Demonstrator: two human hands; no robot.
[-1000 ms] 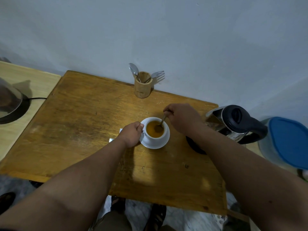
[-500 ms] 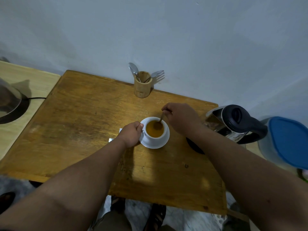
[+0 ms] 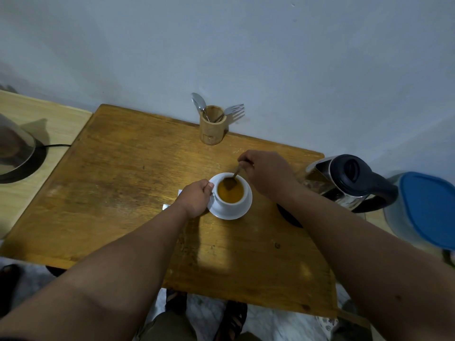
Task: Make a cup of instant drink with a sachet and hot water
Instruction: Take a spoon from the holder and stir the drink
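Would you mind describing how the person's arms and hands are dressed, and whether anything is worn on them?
Both forearms are bare as far as the frame shows: no sleeves in view. The left hand and right hand have no gloves, and no watch, bracelet or ring is visible.

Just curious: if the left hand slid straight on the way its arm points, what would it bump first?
The cup, whose handle side the left hand already grips; beyond it, probably the right hand.

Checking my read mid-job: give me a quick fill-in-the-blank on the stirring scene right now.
1. The right hand holds a ____ in the cup.
2. The cup stands on a white ____.
3. The left hand grips the cup's ____.
4. The kettle lid is ____ in colour.

Missing words: spoon; saucer; handle; black
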